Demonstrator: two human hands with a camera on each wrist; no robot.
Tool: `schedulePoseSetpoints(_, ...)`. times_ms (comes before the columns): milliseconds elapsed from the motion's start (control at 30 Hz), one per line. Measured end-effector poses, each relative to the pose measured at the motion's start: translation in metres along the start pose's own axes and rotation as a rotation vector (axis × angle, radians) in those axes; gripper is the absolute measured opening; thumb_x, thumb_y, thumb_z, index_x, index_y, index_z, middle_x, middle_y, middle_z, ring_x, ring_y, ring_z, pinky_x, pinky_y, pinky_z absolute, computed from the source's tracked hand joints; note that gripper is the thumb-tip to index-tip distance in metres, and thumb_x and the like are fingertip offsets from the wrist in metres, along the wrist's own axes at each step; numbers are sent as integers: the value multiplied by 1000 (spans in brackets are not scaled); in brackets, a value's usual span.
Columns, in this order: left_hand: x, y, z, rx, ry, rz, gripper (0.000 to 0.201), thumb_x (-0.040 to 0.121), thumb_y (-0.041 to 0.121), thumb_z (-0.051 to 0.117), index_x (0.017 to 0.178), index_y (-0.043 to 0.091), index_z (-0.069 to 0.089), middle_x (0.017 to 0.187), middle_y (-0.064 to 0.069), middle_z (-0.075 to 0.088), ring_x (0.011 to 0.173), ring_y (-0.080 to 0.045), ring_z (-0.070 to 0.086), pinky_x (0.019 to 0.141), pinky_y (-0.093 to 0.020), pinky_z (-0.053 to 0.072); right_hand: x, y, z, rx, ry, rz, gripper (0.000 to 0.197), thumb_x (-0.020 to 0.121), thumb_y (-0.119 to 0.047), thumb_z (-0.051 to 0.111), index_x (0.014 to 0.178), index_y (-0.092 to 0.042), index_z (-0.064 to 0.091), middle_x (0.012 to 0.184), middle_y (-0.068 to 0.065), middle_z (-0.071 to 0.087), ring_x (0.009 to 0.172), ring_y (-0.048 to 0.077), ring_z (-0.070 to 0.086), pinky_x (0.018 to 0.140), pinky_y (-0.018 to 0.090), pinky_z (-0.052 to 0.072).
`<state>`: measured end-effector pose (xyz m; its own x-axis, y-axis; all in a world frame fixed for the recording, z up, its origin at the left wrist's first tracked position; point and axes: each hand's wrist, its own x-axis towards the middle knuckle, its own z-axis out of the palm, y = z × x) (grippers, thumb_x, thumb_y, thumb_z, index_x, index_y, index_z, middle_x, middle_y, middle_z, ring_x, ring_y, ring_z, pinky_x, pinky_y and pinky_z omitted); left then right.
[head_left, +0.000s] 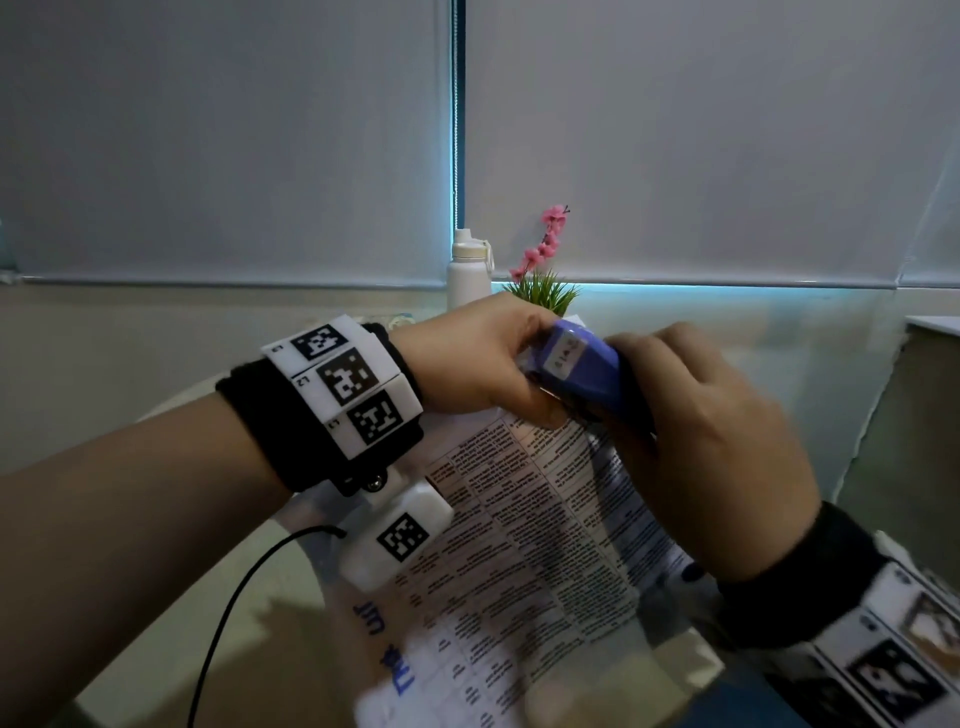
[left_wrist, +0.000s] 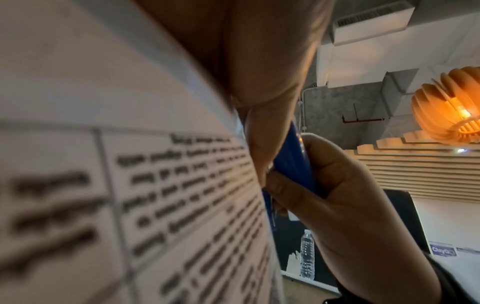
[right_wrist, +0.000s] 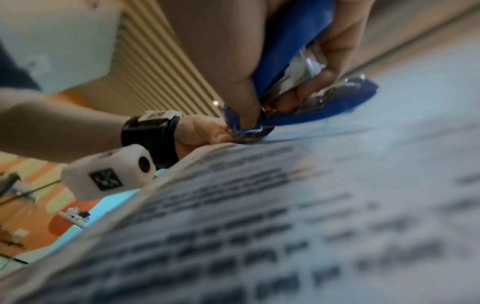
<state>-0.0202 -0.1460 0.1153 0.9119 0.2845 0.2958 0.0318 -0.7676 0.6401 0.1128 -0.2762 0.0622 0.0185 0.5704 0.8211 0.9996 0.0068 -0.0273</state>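
A blue stapler (head_left: 582, 369) is held up in front of me over the top corner of a printed paper (head_left: 524, 545) with a table of text. My right hand (head_left: 639, 395) grips the stapler's body, fingers wrapped under it. My left hand (head_left: 524, 374) pinches the paper's corner right at the stapler's front end. In the right wrist view the stapler (right_wrist: 291, 51) shows its metal inside above the paper (right_wrist: 259, 226), with the left hand (right_wrist: 202, 131) at its mouth. In the left wrist view the stapler (left_wrist: 293, 164) sits between both hands. Whether the corner lies inside the mouth is hidden.
A white bottle (head_left: 469, 270) and a small plant with pink flowers (head_left: 545, 280) stand at the back by the window blinds. A black cable (head_left: 234, 613) hangs from my left wrist. A clear water bottle (left_wrist: 307, 255) and a lit lamp (left_wrist: 446, 105) are off to the side.
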Motion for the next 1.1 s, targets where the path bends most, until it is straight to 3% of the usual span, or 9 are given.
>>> schedulePoseSetpoints(233,-1,-3,3,-26,26,-13,37,69,-8,74,103,2,65,95,-13,70,85,-13,62,79,-31,52,2,2,5,72,-11,33,29,81,-29,63,104,-13,60,88,4,56,65,28,54,52,25,32)
schedulePoseSetpoints(333,-2,-4,5,-46,31,-27,37,71,-11,73,98,13,64,88,0,68,81,-5,62,77,-22,51,0,1,7,154,-12,46,32,81,-36,54,104,-14,59,87,2,54,69,24,51,56,27,34)
schedulePoseSetpoints(400,-2,-4,6,1,38,-29,35,71,-11,73,99,10,64,84,1,67,76,-4,60,72,-18,50,-1,-1,8,62,-16,22,31,83,-33,53,104,-12,60,88,7,56,66,27,52,51,29,36)
schedulePoseSetpoints(533,-3,-3,8,-45,31,-40,39,73,-13,71,99,14,63,89,2,66,82,-3,61,75,-14,49,1,6,10,278,-35,98,32,79,-34,57,103,-13,59,85,-1,54,72,10,41,61,22,26)
schedulePoseSetpoints(667,-2,-8,6,105,9,-36,40,74,-2,74,106,18,63,100,5,68,94,-4,64,86,-18,50,-4,10,14,228,-60,108,30,79,-32,58,104,-15,57,86,-7,47,72,1,31,60,19,24)
schedulePoseSetpoints(767,-2,-22,6,285,-1,-113,47,75,11,77,119,18,61,118,5,64,106,-9,59,100,-28,43,-12,20,13,310,-75,236,26,80,-35,59,102,-21,57,82,-7,56,71,10,47,62,18,36)
schedulePoseSetpoints(867,-6,-43,3,349,11,-192,53,76,15,78,124,23,59,127,7,58,113,-7,52,100,-20,36,-22,33,6,519,-92,423,24,85,-25,65,106,-27,53,82,-5,64,65,9,58,63,31,45)
schedulePoseSetpoints(933,-10,-58,-2,342,3,-234,52,75,17,79,120,31,58,128,7,56,118,-10,51,105,-25,35,-33,42,-3,676,-115,574,33,86,-19,63,114,-30,48,84,2,66,58,6,56,61,30,45)
schedulePoseSetpoints(1100,-18,-93,-9,236,-8,-315,51,72,22,81,102,53,55,130,12,53,123,-11,49,112,-42,33,-75,70,-24,743,-46,799,45,89,-14,58,123,-33,37,86,20,62,63,21,56,58,32,47)
